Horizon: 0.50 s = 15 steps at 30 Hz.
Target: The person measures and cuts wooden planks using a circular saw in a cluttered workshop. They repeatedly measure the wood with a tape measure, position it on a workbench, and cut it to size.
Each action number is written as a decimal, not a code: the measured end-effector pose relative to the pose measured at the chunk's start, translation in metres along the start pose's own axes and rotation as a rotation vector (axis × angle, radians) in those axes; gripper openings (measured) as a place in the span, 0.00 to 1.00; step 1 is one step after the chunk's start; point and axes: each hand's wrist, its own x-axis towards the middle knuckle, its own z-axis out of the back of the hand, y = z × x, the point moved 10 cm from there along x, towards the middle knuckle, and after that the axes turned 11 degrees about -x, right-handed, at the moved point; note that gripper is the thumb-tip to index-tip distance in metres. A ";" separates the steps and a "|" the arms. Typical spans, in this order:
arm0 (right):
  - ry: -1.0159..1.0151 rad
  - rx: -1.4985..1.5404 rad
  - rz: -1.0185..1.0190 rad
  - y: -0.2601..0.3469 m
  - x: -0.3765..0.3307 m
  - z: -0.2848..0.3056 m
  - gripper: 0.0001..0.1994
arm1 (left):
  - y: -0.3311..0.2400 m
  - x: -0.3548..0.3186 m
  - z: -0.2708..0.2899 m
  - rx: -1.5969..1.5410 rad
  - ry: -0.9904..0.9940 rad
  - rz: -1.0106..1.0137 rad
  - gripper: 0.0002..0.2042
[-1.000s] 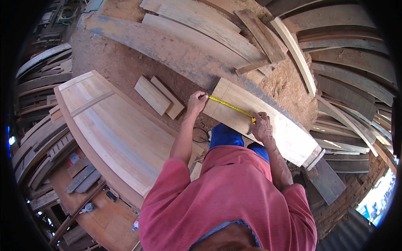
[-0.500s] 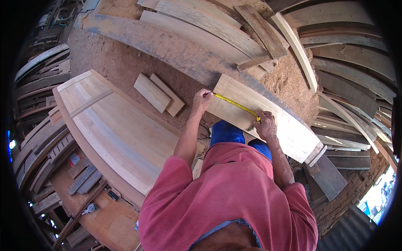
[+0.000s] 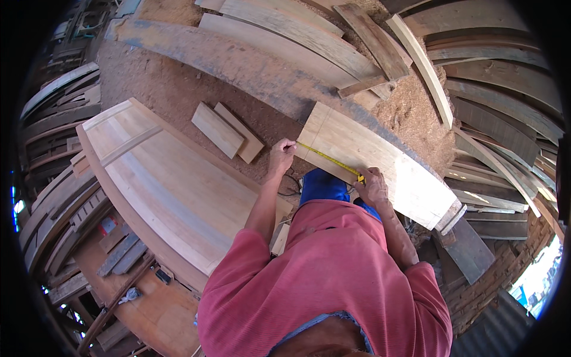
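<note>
A yellow tape measure (image 3: pixel 331 157) is stretched along a pale wooden board (image 3: pixel 380 153) that lies slantwise in front of my legs. My left hand (image 3: pixel 282 156) is closed, pinching the free end of the tape just off the board's near left edge; a small dark thing shows at its fingers, too small to name. Wrapped around the yellow case of the tape is my right hand (image 3: pixel 373 187), resting at the board's near edge. Faint lines cross the board near its far left end.
Two short planks (image 3: pixel 219 131) lie on the dirt floor beyond my left hand. A large joined wooden panel (image 3: pixel 172 178) stands at my left. A long thick timber (image 3: pixel 238 65) runs behind the board. Stacked planks (image 3: pixel 505 95) fill the right side.
Both hands have shifted toward me along with the tape, which now lies nearer the board's near edge. My right hand has also moved slightly left.
</note>
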 end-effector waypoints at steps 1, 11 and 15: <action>-0.005 0.005 -0.001 0.000 0.000 0.000 0.26 | -0.010 -0.001 0.000 0.033 -0.002 -0.025 0.05; 0.009 0.003 0.012 0.000 0.003 0.000 0.26 | -0.031 -0.004 0.002 0.227 -0.026 -0.213 0.04; -0.011 0.003 0.041 0.003 0.003 0.002 0.27 | -0.031 -0.002 -0.007 0.182 0.022 -0.168 0.08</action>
